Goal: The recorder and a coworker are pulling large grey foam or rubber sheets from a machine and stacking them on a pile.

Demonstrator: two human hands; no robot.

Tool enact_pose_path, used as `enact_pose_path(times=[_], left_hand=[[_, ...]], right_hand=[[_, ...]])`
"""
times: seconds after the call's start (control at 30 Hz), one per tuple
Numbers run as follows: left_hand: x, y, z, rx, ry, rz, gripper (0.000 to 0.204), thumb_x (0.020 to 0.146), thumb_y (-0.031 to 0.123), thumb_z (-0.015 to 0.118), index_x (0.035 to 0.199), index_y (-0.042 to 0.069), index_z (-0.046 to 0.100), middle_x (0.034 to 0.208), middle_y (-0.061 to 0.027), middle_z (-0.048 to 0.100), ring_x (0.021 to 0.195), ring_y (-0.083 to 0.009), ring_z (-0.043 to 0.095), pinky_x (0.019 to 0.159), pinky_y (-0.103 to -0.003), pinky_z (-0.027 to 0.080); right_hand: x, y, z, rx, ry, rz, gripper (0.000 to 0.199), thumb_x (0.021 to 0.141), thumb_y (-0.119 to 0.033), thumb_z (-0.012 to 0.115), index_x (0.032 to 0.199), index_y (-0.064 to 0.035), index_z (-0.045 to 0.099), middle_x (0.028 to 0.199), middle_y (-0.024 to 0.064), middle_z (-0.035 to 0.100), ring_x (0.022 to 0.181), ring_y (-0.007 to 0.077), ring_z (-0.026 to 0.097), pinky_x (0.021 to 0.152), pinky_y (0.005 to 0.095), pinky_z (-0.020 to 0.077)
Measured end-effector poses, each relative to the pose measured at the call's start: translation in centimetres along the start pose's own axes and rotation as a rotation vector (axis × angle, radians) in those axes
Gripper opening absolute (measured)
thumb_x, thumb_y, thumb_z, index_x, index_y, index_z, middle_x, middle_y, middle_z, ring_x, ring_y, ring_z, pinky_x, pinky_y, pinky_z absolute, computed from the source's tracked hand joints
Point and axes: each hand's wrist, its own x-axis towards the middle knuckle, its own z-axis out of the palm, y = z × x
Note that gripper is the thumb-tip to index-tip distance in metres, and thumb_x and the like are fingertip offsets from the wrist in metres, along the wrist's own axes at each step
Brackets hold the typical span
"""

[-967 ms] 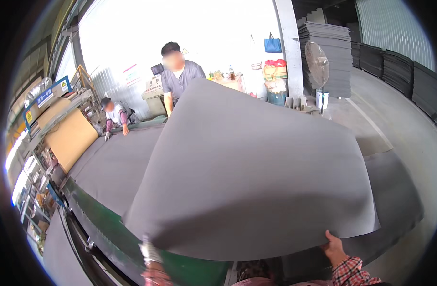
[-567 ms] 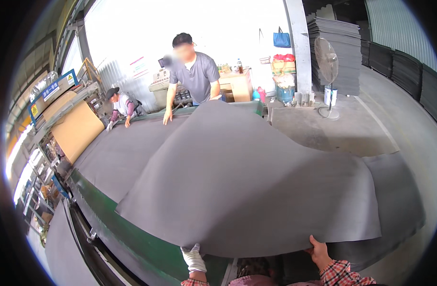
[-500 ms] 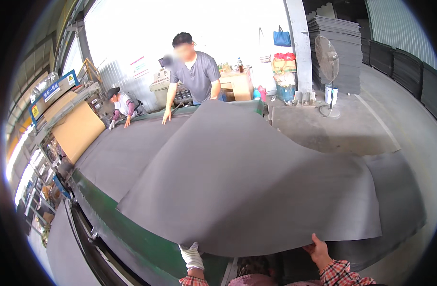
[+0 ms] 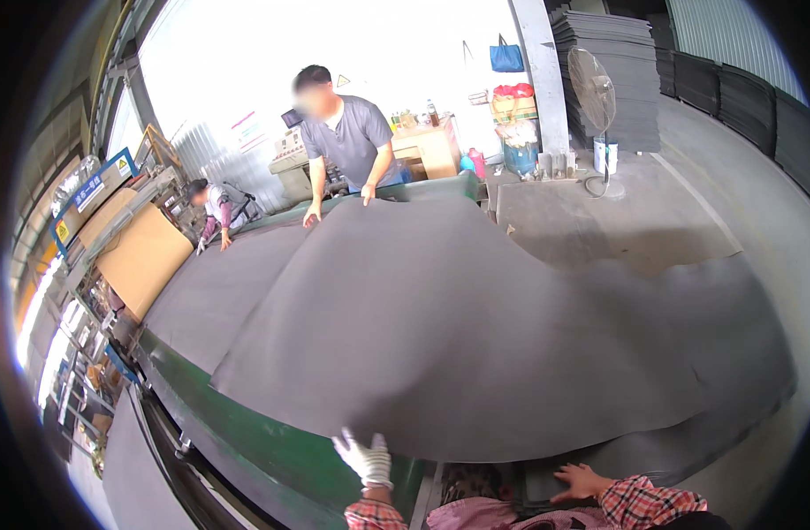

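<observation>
A large grey flexible sheet (image 4: 458,327) lies draped over a long green table (image 4: 272,455), its right part sagging down toward the floor. My left hand (image 4: 365,456), in a white glove, is spread at the sheet's near edge with its fingers apart. My right hand (image 4: 581,481) is bare and rests flat on a darker sheet edge below the big sheet. Both forearms wear plaid sleeves. Across the table a person in a grey T-shirt (image 4: 347,141) presses both hands on the sheet's far edge.
A second person (image 4: 215,201) leans over the table at the far left. A brown board (image 4: 144,256) stands left of the table. A pedestal fan (image 4: 592,88), stacks of dark sheets (image 4: 626,62) and a wooden desk (image 4: 429,150) stand at the back.
The sheet, lifted high a second ago, has come down flatter over the table. My hands have let go of its near edge and now lie open beside it.
</observation>
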Motion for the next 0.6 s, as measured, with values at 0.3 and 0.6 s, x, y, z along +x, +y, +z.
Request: enact_pose_path(times=[0.3,0.6], left_hand=[[-4.4,3.1,-0.7,0.109,-0.154,0.378,0.059,0.066,0.023,0.068,0.119,0.008,0.047,0.129,-0.0260,0.032,0.120,-0.0428,0.030,0.101,-0.051,0.022],[-10.9,7.3,-2.3,-0.617,-0.443,0.304,0.036,0.078,0.002,0.055,0.114,0.002,0.050,0.122,-0.0156,0.045,0.112,-0.0262,0.044,0.092,-0.034,0.038]], right_hand=[[-1.0,-0.7,-3.4,0.152,-0.062,-0.077,0.079,0.067,-0.065,0.053,0.122,-0.0082,0.049,0.130,0.0193,0.039,0.121,0.0320,0.035,0.098,0.0445,0.0244],[-0.7,-0.7,-5.3,0.301,-0.057,0.003,0.063,0.070,-0.053,0.059,0.118,-0.0114,0.052,0.128,0.0165,0.041,0.117,0.0301,0.039,0.095,0.0410,0.0275]])
